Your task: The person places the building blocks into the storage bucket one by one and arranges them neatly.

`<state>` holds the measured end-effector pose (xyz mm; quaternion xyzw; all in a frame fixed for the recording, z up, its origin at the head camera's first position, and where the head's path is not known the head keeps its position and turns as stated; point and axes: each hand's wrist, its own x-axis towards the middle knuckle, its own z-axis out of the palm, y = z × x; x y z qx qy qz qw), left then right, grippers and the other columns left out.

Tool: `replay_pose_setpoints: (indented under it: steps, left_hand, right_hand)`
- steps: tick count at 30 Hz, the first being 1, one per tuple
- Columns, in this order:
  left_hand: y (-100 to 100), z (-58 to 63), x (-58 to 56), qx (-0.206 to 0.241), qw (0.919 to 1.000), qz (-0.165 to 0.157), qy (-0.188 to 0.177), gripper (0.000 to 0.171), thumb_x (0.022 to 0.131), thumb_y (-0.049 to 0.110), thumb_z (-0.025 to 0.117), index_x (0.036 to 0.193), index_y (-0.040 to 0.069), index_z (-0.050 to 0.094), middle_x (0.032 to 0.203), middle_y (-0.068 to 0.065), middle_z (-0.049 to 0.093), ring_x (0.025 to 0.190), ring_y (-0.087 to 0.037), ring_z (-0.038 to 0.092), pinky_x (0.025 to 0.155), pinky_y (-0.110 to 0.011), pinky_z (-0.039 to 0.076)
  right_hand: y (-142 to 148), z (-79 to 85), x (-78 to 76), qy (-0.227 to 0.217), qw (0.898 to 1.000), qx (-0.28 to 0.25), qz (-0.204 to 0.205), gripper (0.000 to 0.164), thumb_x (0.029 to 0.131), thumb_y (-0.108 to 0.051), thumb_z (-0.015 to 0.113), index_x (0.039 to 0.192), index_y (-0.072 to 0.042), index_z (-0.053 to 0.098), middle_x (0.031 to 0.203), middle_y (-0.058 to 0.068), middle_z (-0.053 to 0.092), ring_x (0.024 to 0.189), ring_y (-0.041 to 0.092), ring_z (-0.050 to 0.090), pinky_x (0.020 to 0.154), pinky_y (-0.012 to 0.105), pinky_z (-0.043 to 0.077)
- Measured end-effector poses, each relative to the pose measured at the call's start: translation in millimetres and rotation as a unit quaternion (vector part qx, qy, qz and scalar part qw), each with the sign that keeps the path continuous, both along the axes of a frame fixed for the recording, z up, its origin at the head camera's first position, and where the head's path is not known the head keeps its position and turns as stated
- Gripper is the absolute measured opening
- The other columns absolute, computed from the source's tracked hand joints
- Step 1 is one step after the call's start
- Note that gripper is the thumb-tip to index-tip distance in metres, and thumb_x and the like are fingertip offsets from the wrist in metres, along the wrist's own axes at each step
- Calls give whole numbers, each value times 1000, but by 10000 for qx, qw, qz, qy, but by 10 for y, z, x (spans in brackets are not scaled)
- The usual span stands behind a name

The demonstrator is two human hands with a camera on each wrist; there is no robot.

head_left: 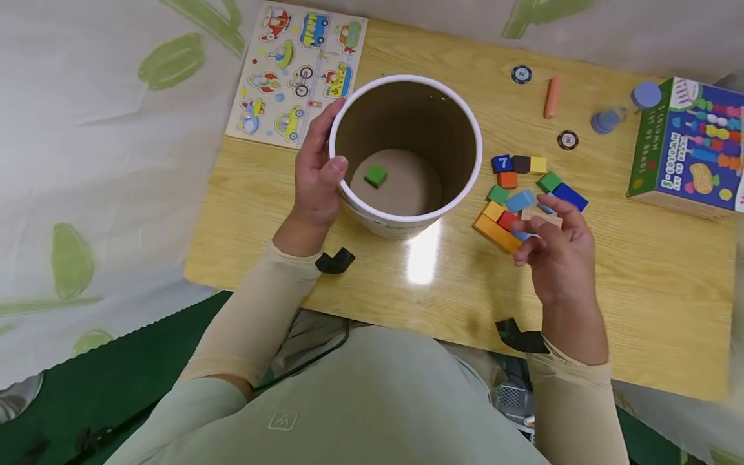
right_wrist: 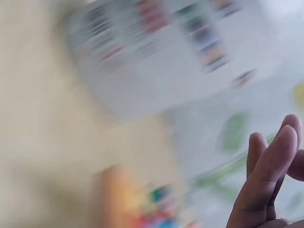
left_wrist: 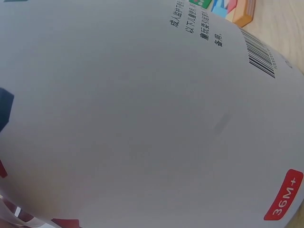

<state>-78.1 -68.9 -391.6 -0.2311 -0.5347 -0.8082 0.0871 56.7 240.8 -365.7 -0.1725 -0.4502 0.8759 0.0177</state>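
Observation:
A white round bucket [head_left: 401,113] stands on the table, its open top facing me. One green block [head_left: 376,175] lies on its bottom. My left hand [head_left: 316,177] holds the bucket's left side, thumb over the rim. The bucket's printed wall [left_wrist: 142,114] fills the left wrist view. My right hand [head_left: 560,258] hovers over the near side of a group of coloured wooden blocks, fingers loosely bent, nothing seen between them. Among the blocks are an orange one [head_left: 496,234], a dark blue one [head_left: 570,196] and a yellow one [head_left: 538,165]. The hand partly hides others.
A vehicle picture board [head_left: 273,71] lies at the back left. Behind the blocks are poker chips [head_left: 568,140], an orange stick [head_left: 553,97] and a small blue-based bottle [head_left: 608,120]. A bead-set box [head_left: 692,145] stands at the right, beside a round blue lid [head_left: 646,95].

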Motion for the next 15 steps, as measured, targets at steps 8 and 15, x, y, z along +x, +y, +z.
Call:
replay_pose_setpoints:
  steps: [8,15]
  left_hand:
    - [5,35,7,-104,9998,140,54,68,77,28,52,137,-3,41,135,-25,44,124,-41,38,102,-60,30]
    - [43,-8,-22,128,9998,164,-46,73,75,29,55,135,-8,38,134,-20,48,123,-41,39,103,-59,29]
  right_hand:
    - [170,-755,214,-2079,9696,1247,-336,38,91,-11,60,127,-9,47,83,12,72,43,19,57,44,29,51]
    - [126,-844,268,-2266,9570,1776,-359,39,88,-10,64,125,-12,51,85,15,71,46,24,62,47,33,54]
